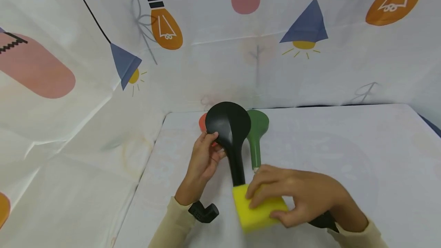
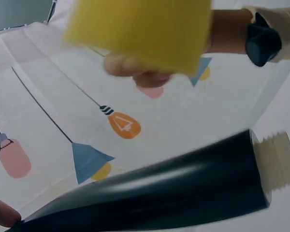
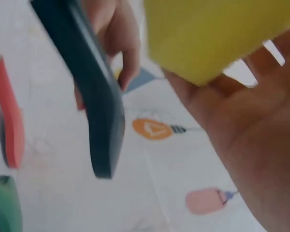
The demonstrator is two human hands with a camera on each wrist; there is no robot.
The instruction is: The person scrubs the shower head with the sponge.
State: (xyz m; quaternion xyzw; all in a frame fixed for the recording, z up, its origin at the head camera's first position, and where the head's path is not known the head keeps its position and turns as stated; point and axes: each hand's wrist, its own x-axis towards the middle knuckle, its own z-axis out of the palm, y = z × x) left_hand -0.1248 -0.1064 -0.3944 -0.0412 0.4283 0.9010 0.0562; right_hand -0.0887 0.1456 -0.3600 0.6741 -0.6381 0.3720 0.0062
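A black hand shower head [image 1: 229, 125] with a round head and tapering handle is held up over the table. My left hand [image 1: 206, 158] grips it by the side of its round head, thumb on the near face. A pale threaded end [image 2: 279, 162] sticks out of its handle in the left wrist view. My right hand [image 1: 296, 192] pinches a yellow sponge [image 1: 255, 213] between thumb and fingers, near the handle's lower end. In the head view the sponge overlaps that end; whether they touch I cannot tell. The sponge looks blurred in the left wrist view.
A green shower head [image 1: 258, 123] lies on the white table [image 1: 344, 156] behind the black one. To its left a red one [image 1: 202, 122] is mostly hidden by the black head and left hand. A white printed cloth [image 1: 220, 64] hangs behind and at the left.
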